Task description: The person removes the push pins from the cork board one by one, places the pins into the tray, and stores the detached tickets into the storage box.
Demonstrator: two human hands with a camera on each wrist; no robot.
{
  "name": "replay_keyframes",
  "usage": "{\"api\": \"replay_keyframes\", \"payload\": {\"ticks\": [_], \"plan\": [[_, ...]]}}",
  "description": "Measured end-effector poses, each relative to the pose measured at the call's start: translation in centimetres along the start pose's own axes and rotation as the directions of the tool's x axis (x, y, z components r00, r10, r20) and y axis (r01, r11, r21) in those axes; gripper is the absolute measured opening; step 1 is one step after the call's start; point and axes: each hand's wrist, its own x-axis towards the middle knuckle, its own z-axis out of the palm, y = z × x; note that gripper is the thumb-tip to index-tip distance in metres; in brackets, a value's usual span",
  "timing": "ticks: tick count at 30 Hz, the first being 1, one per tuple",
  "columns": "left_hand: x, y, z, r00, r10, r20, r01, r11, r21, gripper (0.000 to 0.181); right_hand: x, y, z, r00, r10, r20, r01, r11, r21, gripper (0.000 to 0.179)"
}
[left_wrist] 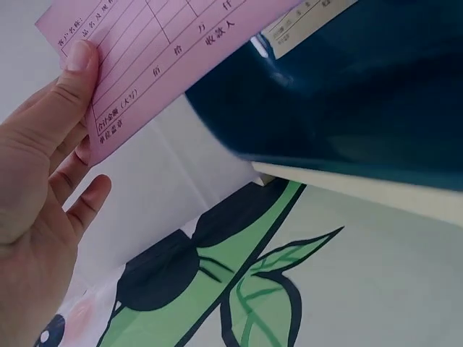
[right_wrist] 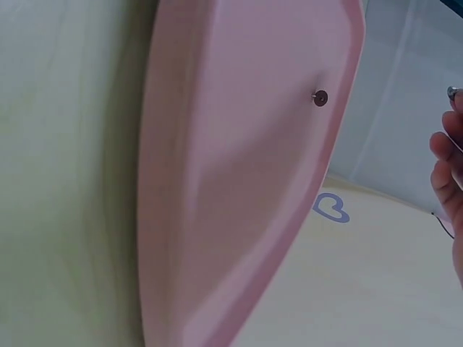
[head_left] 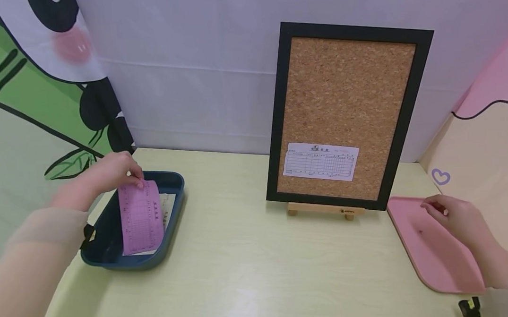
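Well, my left hand [head_left: 117, 171] pinches a pink slip [head_left: 141, 218] by its far end, my thumb on one side and fingers on the other, over the blue tray [head_left: 177, 181], which sits left of the cork board [head_left: 349, 102] and closer to me. The slip's long way runs from my fingertips back toward my body, so its loose end points at me, and it bends a little. Pale papers [head_left: 168, 207] peek out under it; I can't tell if the loose end touches them. My right hand [head_left: 457, 223] is to the right of the cork board, above the pink tray [head_left: 437, 268], and its fingertips squeeze a tiny shiny pin [right_wrist: 453, 92]. I can't tell which way that pin points. A loose pin [right_wrist: 320, 97] sits in the pink tray below. On the cork board, low down, is a white slip [head_left: 321, 162], its long way going across and tipping down a bit on the right. The cork board leans back on a little wooden stand [head_left: 324, 208]. Behind it hangs a pale cloth [head_left: 191, 85]. The table [head_left: 262, 257] is light yellow, with a wide bare stretch in front of the cork board, between the trays. The blue tray is right by the table's left edge, and the pink tray's far corner is just beside the board's bottom right corner.
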Motion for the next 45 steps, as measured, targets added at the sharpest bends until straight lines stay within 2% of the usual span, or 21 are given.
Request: {"api": "replay_keyframes", "payload": {"ticks": [5,11,18,21,26,33,40,45], "plan": [[1.0,0.0,1.2,0.999,0.047,0.013,-0.047,0.999,0.013,0.009,-0.1,0.4,0.5,0.998,0.018,0.063,-0.018,1.0,0.005,0.006],[1.9,0.6,2.5,0.996,0.088,0.003,-0.088,0.995,0.036,0.008,-0.2,0.9,1.1,0.996,0.006,0.088,-0.008,1.0,0.017,0.007],[2.3,0.6,3.9,0.996,0.081,0.023,-0.083,0.992,0.09,0.01,-0.4,1.6,1.6,0.992,0.013,0.129,-0.016,1.0,0.024,0.009],[2.5,0.4,4.3,0.995,0.098,0.03,-0.101,0.988,0.12,0.012,-0.5,1.8,1.7,0.988,0.027,0.153,-0.034,0.999,0.04,0.008],[2.8,0.0,4.9,0.993,0.109,0.04,-0.113,0.987,0.111,0.012,-0.6,2.4,2.2,0.969,0.076,0.233,-0.09,0.995,0.052,0.011],[2.8,-0.4,5.3,0.992,0.121,0.043,-0.124,0.99,0.07,0.011,-0.5,3.3,3.3,0.934,0.086,0.347,-0.114,0.992,0.061,0.01],[2.4,-0.9,5.8,0.996,0.075,0.045,-0.076,0.996,0.034,0.01,-0.6,3.8,3.8,0.918,0.093,0.385,-0.131,0.989,0.073,0.012],[2.0,-1.3,6.1,0.998,0.041,0.043,-0.042,0.999,0.007,0.015,-0.8,4.4,4.3,0.929,0.074,0.363,-0.106,0.992,0.068,0.007]]}}
